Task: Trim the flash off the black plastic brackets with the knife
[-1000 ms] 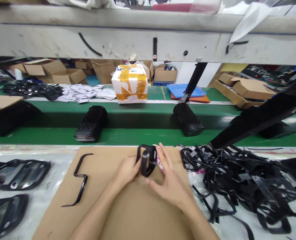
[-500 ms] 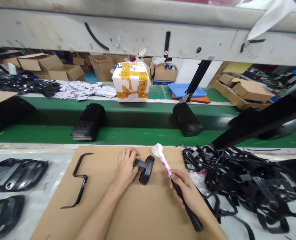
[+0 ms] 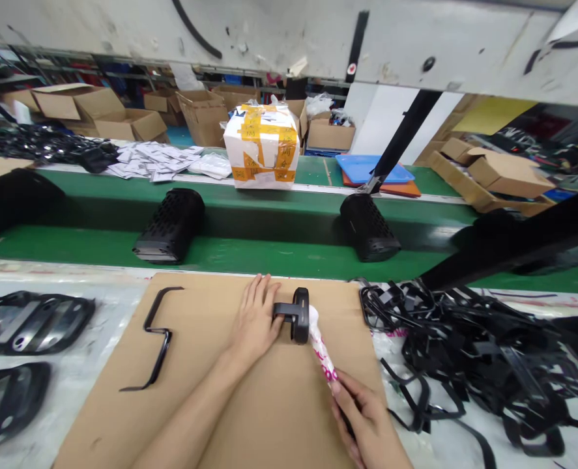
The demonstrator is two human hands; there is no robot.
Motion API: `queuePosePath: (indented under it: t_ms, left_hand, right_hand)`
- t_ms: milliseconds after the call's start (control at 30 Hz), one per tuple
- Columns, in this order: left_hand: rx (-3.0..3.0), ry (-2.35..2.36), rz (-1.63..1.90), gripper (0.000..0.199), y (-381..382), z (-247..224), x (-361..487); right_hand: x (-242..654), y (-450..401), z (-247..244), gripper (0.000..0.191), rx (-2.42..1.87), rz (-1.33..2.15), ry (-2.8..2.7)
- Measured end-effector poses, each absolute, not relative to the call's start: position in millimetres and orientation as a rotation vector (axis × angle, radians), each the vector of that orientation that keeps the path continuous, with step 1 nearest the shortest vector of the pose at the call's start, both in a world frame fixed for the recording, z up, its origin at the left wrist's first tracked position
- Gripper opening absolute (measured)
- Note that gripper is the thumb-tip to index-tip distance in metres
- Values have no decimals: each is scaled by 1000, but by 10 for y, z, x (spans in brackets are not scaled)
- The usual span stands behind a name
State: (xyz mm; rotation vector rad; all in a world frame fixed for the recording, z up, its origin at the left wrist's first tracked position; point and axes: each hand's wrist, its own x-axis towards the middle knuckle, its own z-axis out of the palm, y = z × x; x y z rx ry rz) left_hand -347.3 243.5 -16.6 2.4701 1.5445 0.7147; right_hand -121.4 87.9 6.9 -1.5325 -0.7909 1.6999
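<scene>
My left hand (image 3: 255,320) rests on the brown cardboard sheet (image 3: 269,417), its fingers and thumb closed round the stem of a black T-shaped plastic part (image 3: 300,316). The part's curved crosspiece stands on edge, to the right of my fingers. In my right hand (image 3: 360,417) is a hammer with its head and shaft wrapped in white, pink-printed film (image 3: 322,352); my palm covers most of its black handle. The white head is right beside the crosspiece; whether they touch I cannot tell. A bent black strip (image 3: 163,355) lies on the cardboard to the left.
A tangled heap of black frames and strips (image 3: 484,365) lies on the right. Black molded panels (image 3: 39,326) lie on the left. Beyond the cardboard, black perforated housings (image 3: 171,225) stand on a green conveyor (image 3: 254,254). A slanted black post (image 3: 513,241) and an overhead beam (image 3: 279,39) cross the view.
The hammer head has come down to the right side of the black part, and my right hand has moved lower. The part is turned more upright, with my left hand still at its stem.
</scene>
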Motion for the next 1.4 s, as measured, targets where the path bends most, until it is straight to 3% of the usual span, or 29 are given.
queuePosePath:
  t_ms: [300, 400, 567, 767, 933, 1100, 1267, 1400]
  left_hand:
    - [2377, 1597, 757, 57, 2439, -155, -3429]
    - [2392, 1606, 749, 59, 2431, -154, -3418]
    - [2398, 1625, 713, 59, 2412, -131, -3381]
    - [2395, 1630, 721, 56, 2402, -110, -3370]
    - [2380, 1624, 717, 60, 2403, -108, -3369]
    - [2366, 1612, 738, 57, 2400, -95, -3377]
    - [2353, 1609, 727, 59, 2401, -92, -3375]
    - [2341, 1583, 768, 56, 2405, -101, -3408]
  right_hand:
    - [-1155, 989, 44, 71, -1686, 1430, -1066]
    - [-1110, 925, 28, 76, -1672, 1474, -1009]
    - [-1227, 780, -27, 78, -1760, 1215, -853]
    - [-1219, 805, -48, 78, -1725, 1476, -917]
    - [-1267, 787, -12, 79, -1770, 1197, -805]
    - [-1260, 844, 34, 75, -1757, 1347, -934]
    - [-1238, 796, -66, 73, -1805, 1136, -861]
    - [-1254, 899, -76, 75, -1660, 1475, -960]
